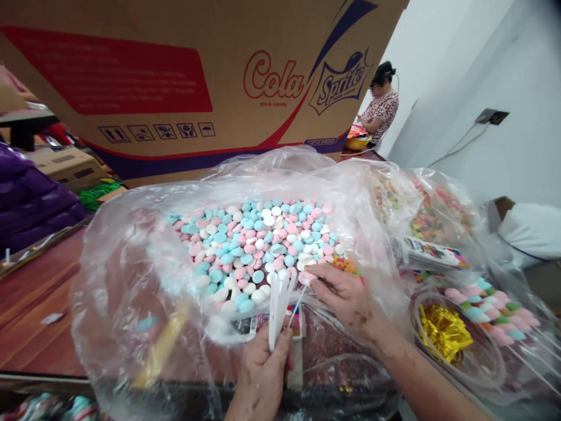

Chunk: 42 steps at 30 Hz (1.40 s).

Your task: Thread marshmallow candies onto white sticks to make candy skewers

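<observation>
My left hand is closed around a bunch of white candy sticks, which point up and away from me. One thin stick leans apart from the bunch toward my right hand. That hand pinches a pale pink round candy between thumb and fingers; the stick's tip reaches the candy, though I cannot tell whether it goes in. Just beyond both hands lies a spread of pink, blue and white candies on an open clear plastic bag. Orange gummies sit beside my right fingers.
A large cardboard box stands behind the bag. To the right are a round clear tub with gold twist ties, candy skewers, and printed labels. Another person works farther back. Purple packs are at left.
</observation>
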Each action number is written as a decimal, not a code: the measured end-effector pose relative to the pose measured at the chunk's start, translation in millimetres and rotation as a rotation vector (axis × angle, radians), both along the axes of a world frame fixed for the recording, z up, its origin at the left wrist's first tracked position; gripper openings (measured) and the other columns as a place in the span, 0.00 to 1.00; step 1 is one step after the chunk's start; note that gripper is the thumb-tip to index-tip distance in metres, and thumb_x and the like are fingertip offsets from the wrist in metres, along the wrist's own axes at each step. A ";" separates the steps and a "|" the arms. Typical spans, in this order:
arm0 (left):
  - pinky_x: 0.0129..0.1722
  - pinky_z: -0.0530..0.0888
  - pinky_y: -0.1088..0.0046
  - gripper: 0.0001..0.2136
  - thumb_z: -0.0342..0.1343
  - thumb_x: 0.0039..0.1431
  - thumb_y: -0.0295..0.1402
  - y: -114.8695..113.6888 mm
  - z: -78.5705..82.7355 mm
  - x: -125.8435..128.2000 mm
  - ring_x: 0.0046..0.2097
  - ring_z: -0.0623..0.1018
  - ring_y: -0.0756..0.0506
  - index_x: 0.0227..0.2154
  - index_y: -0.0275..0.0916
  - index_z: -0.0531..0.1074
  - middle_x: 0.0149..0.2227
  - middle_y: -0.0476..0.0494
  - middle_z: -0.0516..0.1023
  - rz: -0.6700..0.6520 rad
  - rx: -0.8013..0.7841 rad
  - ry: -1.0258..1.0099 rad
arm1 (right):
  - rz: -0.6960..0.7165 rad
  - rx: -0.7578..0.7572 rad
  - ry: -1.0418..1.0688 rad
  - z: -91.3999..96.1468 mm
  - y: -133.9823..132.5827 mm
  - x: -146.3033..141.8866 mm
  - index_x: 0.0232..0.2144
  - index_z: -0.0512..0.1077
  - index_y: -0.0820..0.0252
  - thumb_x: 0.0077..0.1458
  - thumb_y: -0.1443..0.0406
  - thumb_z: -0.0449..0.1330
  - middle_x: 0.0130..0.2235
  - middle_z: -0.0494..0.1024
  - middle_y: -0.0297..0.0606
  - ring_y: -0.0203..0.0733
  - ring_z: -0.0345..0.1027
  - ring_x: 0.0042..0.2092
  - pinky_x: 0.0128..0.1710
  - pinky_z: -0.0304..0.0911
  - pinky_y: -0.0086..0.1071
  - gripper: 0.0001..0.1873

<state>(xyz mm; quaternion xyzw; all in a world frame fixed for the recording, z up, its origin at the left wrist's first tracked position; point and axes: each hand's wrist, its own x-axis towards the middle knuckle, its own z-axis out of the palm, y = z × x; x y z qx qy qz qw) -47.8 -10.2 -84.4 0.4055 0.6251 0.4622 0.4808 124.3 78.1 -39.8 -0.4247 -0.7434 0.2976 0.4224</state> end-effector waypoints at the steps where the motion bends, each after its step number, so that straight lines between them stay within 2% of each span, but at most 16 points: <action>1: 0.20 0.62 0.76 0.17 0.61 0.53 0.48 0.0 -0.2 -0.1 0.18 0.63 0.51 0.22 0.37 0.75 0.13 0.52 0.67 -0.001 0.000 0.011 | 0.000 0.062 -0.018 -2.3 -1.1 -0.8 0.46 0.78 0.53 0.61 0.66 0.56 0.44 0.82 0.36 0.41 0.77 0.44 0.47 0.71 0.34 0.14; 4: 0.20 0.61 0.76 0.19 0.62 0.52 0.50 -0.9 -2.1 -0.3 0.19 0.64 0.50 0.20 0.37 0.74 0.14 0.52 0.67 0.009 -0.002 0.009 | -0.009 0.208 -0.037 -8.4 -4.5 -4.9 0.49 0.76 0.55 0.62 0.68 0.54 0.46 0.82 0.39 0.41 0.76 0.47 0.50 0.71 0.34 0.16; 9: 0.20 0.61 0.75 0.23 0.62 0.50 0.53 -2.2 -12.1 1.0 0.18 0.64 0.50 0.33 0.34 0.80 0.14 0.52 0.67 0.056 0.035 -0.037 | -0.014 0.329 -0.064 -13.9 -9.6 -14.5 0.49 0.76 0.58 0.63 0.70 0.54 0.46 0.82 0.42 0.41 0.76 0.47 0.50 0.72 0.32 0.16; 12: 0.18 0.61 0.75 0.22 0.65 0.48 0.52 -1.7 -13.5 0.9 0.18 0.63 0.50 0.34 0.35 0.80 0.13 0.53 0.67 0.076 0.021 -0.072 | -0.018 0.335 -0.078 -15.8 -15.2 -20.7 0.50 0.75 0.59 0.63 0.69 0.53 0.44 0.82 0.43 0.42 0.77 0.45 0.48 0.73 0.33 0.16; 18: 0.17 0.61 0.76 0.17 0.65 0.49 0.48 0.3 -8.5 -1.6 0.19 0.64 0.50 0.25 0.37 0.77 0.14 0.52 0.67 0.095 0.017 -0.102 | 0.084 0.326 -0.148 -15.1 -32.0 -34.1 0.49 0.75 0.62 0.63 0.70 0.53 0.44 0.82 0.44 0.44 0.76 0.45 0.47 0.72 0.36 0.15; 22: 0.18 0.61 0.77 0.18 0.65 0.48 0.49 3.3 -18.3 1.6 0.19 0.64 0.51 0.26 0.36 0.76 0.16 0.53 0.68 0.164 0.084 -0.163 | 0.156 0.273 -0.155 -6.3 -26.5 -23.2 0.48 0.75 0.59 0.64 0.67 0.53 0.45 0.82 0.42 0.42 0.76 0.45 0.48 0.71 0.33 0.15; 24: 0.17 0.60 0.77 0.19 0.65 0.48 0.49 4.6 -23.7 3.6 0.18 0.63 0.51 0.29 0.35 0.77 0.14 0.54 0.67 0.181 0.083 -0.196 | 0.048 0.191 -0.165 3.1 -15.1 -6.5 0.48 0.75 0.58 0.65 0.64 0.52 0.44 0.82 0.41 0.42 0.76 0.44 0.46 0.70 0.32 0.15; 26: 0.16 0.58 0.78 0.21 0.64 0.48 0.50 5.0 -26.4 4.9 0.17 0.63 0.52 0.33 0.34 0.78 0.14 0.55 0.66 0.177 0.058 -0.215 | -0.180 0.083 -0.254 14.0 -1.5 13.6 0.46 0.75 0.59 0.65 0.62 0.51 0.42 0.81 0.41 0.43 0.75 0.42 0.43 0.69 0.33 0.15; 28: 0.16 0.58 0.78 0.21 0.64 0.48 0.50 4.7 -26.0 5.7 0.16 0.63 0.52 0.34 0.34 0.79 0.14 0.54 0.67 0.170 0.040 -0.221 | -0.223 -0.003 -0.438 23.1 9.5 31.7 0.41 0.76 0.58 0.64 0.64 0.51 0.40 0.81 0.40 0.44 0.74 0.41 0.42 0.66 0.34 0.14; 30: 0.15 0.57 0.78 0.21 0.64 0.47 0.49 4.2 -24.0 6.3 0.16 0.63 0.52 0.33 0.34 0.79 0.13 0.54 0.66 0.182 0.039 -0.210 | -0.136 -0.064 -0.609 27.0 15.0 43.7 0.35 0.76 0.58 0.63 0.66 0.50 0.35 0.79 0.38 0.42 0.72 0.37 0.39 0.64 0.33 0.13; 33: 0.15 0.57 0.78 0.21 0.65 0.47 0.50 3.6 -21.2 7.0 0.16 0.63 0.52 0.30 0.34 0.79 0.13 0.54 0.67 0.176 0.040 -0.188 | 0.015 -0.082 -0.732 21.8 12.8 50.4 0.34 0.75 0.58 0.62 0.68 0.50 0.33 0.78 0.36 0.40 0.70 0.35 0.37 0.61 0.31 0.13; 42: 0.15 0.58 0.78 0.20 0.64 0.48 0.50 1.3 -19.3 8.3 0.16 0.63 0.52 0.31 0.35 0.79 0.13 0.54 0.66 0.170 0.061 -0.172 | 0.194 0.100 -0.874 -11.4 -0.4 55.3 0.37 0.71 0.58 0.63 0.67 0.53 0.41 0.75 0.42 0.45 0.67 0.43 0.43 0.61 0.36 0.07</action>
